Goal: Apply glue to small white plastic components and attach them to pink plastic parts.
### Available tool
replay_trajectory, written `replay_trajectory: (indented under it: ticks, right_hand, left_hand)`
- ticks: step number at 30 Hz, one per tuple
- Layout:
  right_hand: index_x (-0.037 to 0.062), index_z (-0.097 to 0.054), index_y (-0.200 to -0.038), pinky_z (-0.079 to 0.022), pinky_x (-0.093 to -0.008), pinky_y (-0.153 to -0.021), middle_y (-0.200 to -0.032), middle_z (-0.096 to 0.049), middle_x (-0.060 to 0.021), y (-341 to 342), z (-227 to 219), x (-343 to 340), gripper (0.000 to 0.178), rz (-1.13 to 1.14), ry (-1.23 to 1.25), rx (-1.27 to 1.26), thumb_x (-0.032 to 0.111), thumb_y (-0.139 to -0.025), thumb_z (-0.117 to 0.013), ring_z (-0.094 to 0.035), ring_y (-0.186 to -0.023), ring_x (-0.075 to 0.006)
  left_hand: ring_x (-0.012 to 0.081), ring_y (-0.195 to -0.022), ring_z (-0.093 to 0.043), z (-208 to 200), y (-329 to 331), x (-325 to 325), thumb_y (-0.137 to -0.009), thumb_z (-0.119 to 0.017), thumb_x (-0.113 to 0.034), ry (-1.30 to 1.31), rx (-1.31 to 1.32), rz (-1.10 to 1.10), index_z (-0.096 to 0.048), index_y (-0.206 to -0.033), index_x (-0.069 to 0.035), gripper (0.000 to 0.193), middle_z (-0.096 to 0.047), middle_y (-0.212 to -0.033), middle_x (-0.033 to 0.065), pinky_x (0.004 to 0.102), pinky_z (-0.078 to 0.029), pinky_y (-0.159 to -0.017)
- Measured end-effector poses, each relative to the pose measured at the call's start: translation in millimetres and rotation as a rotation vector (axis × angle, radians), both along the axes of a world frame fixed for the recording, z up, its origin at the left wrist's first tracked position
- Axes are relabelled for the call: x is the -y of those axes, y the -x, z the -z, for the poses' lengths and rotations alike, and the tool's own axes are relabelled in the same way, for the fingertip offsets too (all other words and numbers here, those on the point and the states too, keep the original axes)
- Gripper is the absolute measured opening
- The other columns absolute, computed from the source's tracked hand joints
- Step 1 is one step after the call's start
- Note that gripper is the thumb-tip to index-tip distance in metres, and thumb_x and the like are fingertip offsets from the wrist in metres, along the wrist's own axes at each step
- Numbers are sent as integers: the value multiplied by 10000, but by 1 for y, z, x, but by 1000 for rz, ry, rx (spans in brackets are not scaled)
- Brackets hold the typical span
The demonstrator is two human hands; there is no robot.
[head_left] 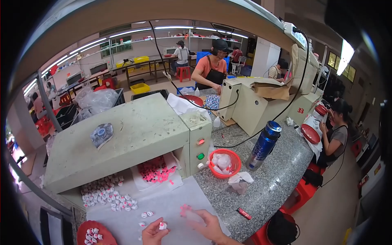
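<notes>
Pinched between the thumb and fingers of my left hand (153, 232) is a small white rounded piece (163, 226) with a pink mark. My right hand (210, 225) is beside it, its fingers curled around a pale shape smeared by motion, too blurred to name. Just past those fingertips is a blurred pink spot (185, 209). Both hands are over a white paper sheet (179, 226). A few similar white pieces (147, 214) lie near my left hand, with a larger cluster (118, 200) behind them. Small pink pieces (157, 171) lie on paper at the machine's opening.
A pale green box-shaped machine (118, 126) stands over the sheet. A red dish (102, 230) holds more white pieces. On the granite table are a red basket (234, 173), a blue bottle (265, 145), a crumpled cloth (241, 181) and a red marker-like stick (244, 213). Co-workers sit beyond.
</notes>
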State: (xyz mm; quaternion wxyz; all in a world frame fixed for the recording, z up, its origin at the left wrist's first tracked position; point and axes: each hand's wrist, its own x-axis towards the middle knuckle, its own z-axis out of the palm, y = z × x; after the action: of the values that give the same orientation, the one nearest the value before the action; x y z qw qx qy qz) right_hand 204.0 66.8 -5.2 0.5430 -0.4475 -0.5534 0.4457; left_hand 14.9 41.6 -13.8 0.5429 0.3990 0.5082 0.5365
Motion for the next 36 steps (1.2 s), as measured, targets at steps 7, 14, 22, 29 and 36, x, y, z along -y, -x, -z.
replay_trajectory:
  ticks: [7, 14, 22, 29, 36]
  right_hand:
    - [-19, -553, -991, -436, -225, -678, -879, -578, -59, -9, -58, -5, 304, 91, 25, -63, 34, -702, -632, -539, -773, -101]
    - [-13, -554, -924, -423, -231, -643, -882, -558, -93, -5, -63, 17, 294, 161, -171, 24, 30, -644, -636, -527, -769, -111]
    - [-22, -560, -848, -415, -239, -490, -675, -566, -110, 5, -63, 24, 252, 62, -520, 350, 14, -609, -635, -546, -541, -168]
    - [-19, -563, -842, -375, -252, -408, -558, -531, -99, 12, -63, 16, 232, 61, -619, 328, 8, -623, -632, -508, -426, -192]
    - [-18, -557, -847, -360, -255, -393, -557, -529, -92, 13, -61, 14, 238, 49, -638, 311, 4, -623, -631, -489, -413, -180]
  left_hand:
    - [214, -825, -612, -34, -16, -26, -734, -546, 97, -31, 330, -8, -499, -1092, 45, 365, -588, -985, 176, 283, -507, -732]
    - [170, -893, -592, -40, -32, -21, -749, -575, 96, -135, 197, -32, -500, -1090, 46, 352, -581, -1014, 134, 259, -488, -787]
    - [201, -905, -594, -37, -34, -10, -753, -564, 111, -252, 128, -99, -496, -1067, 65, 325, -576, -977, 129, 283, -510, -759]
    - [204, -910, -591, -40, -35, -12, -742, -571, 122, -332, 42, -129, -498, -1049, 71, 319, -543, -987, 118, 286, -515, -765]
    - [209, -906, -589, -42, -36, -12, -728, -575, 136, -369, 17, -157, -514, -1015, 66, 301, -526, -979, 112, 296, -523, -768]
